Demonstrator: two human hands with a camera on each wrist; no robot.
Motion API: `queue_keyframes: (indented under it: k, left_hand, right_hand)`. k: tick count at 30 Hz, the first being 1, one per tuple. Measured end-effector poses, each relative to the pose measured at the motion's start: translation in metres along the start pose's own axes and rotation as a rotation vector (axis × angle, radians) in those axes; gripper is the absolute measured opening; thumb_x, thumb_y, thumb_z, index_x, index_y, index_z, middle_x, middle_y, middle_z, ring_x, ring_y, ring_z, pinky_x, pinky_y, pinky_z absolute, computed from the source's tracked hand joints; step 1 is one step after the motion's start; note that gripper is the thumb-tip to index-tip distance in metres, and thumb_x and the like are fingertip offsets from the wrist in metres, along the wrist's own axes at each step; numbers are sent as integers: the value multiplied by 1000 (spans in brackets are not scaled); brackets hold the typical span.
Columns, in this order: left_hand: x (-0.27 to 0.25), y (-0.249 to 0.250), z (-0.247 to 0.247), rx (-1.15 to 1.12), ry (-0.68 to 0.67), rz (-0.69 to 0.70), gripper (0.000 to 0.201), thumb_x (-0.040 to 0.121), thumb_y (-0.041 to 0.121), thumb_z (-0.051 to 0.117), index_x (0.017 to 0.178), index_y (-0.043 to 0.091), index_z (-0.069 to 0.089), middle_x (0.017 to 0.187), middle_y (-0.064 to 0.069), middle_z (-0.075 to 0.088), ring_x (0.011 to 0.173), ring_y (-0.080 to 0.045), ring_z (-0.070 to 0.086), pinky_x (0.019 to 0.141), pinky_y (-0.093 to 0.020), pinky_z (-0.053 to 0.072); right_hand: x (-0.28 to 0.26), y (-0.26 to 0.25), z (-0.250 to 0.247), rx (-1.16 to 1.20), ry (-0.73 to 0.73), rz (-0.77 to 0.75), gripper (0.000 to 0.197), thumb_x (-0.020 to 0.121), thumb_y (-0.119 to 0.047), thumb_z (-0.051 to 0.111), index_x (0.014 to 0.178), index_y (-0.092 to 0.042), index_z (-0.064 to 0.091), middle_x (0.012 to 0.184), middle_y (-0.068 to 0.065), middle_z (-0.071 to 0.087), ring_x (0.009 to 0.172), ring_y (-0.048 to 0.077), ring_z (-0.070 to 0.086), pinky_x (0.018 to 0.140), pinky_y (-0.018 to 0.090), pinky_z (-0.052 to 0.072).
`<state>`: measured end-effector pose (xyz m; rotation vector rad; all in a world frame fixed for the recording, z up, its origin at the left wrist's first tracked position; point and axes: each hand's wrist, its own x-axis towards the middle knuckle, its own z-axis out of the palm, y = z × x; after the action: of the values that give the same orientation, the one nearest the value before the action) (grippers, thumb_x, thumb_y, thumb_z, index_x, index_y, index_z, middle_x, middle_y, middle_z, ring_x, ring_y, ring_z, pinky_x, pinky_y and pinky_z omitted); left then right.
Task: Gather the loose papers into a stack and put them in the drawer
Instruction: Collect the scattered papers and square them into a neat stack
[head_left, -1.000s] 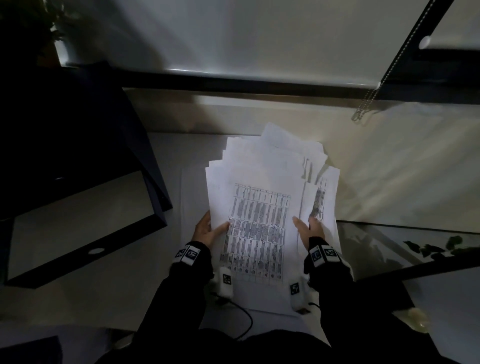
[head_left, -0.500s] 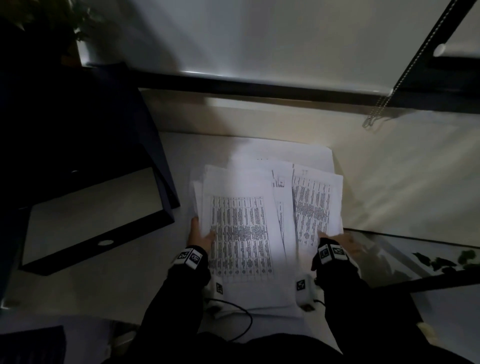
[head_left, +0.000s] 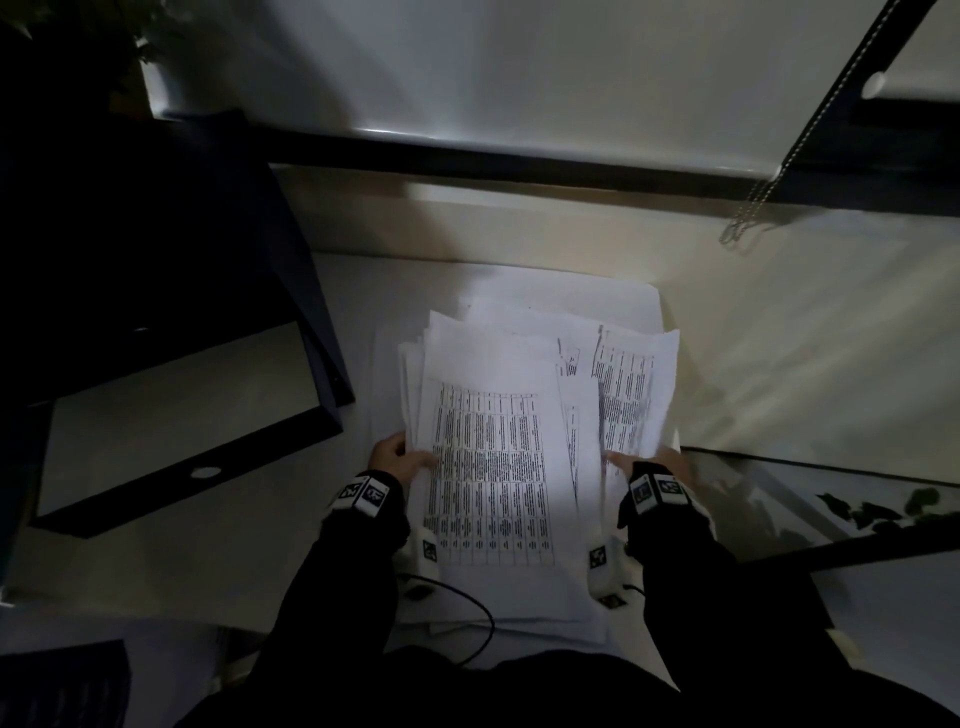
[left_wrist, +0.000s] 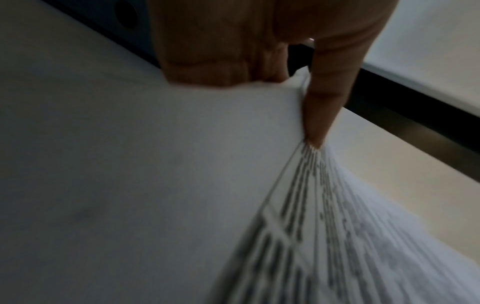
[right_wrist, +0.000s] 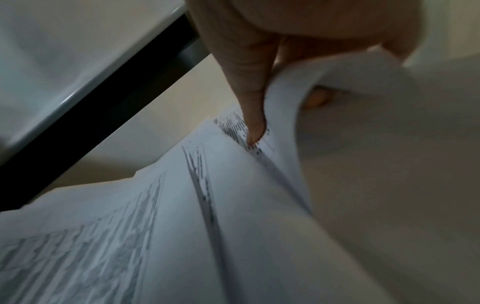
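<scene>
I was squaring the papers (head_left: 488, 467); my left hand (head_left: 397, 460) and right hand (head_left: 652, 465) both pinched them. Next, I judged, the drawer (head_left: 182, 415).

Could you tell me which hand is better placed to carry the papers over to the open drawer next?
Probably the left hand: it pinches the papers on the side nearest the drawer. The right hand grips their far side.
</scene>
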<state>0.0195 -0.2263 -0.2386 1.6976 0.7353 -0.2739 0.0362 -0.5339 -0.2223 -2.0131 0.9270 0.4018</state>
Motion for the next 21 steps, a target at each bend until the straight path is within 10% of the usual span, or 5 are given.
queue_keyframes:
  k: [9, 15, 18, 21]
  left_hand:
    - [-9, -2, -2, -44, -54, -40, 46, 82, 7, 68, 124, -5, 53, 121, -18, 61, 112, -33, 59, 102, -43, 46]
    - [-17, -17, -10, -65, -207, -119, 27, 87, 2, 59, 112, -10, 58, 62, 3, 72, 50, -5, 67, 50, -17, 54]
    - [-13, -23, -5, -19, -230, -106, 36, 87, 0, 59, 119, -14, 53, 105, -24, 68, 51, 1, 65, 53, -12, 54]
    - [-10, -21, -6, -15, -241, -91, 40, 86, -1, 59, 122, -13, 51, 124, -28, 57, 57, -2, 66, 57, -10, 54]
  right_hand:
    - [6, -16, 14, 135, -173, -25, 52, 93, -26, 56, 135, 3, 46, 137, 22, 52, 126, 36, 50, 106, 37, 37]
    - [14, -20, 14, 293, -213, 22, 54, 99, -37, 40, 141, -3, 39, 145, 21, 43, 123, 34, 50, 94, 40, 46]
    - [8, -33, 18, 283, -289, 61, 89, 80, -74, 41, 145, -14, 36, 152, 12, 35, 134, 30, 42, 104, 37, 41]
    - [5, -38, 13, 193, -172, 108, 72, 90, -54, 46, 142, -5, 38, 150, 16, 38, 136, 33, 39, 109, 33, 31]
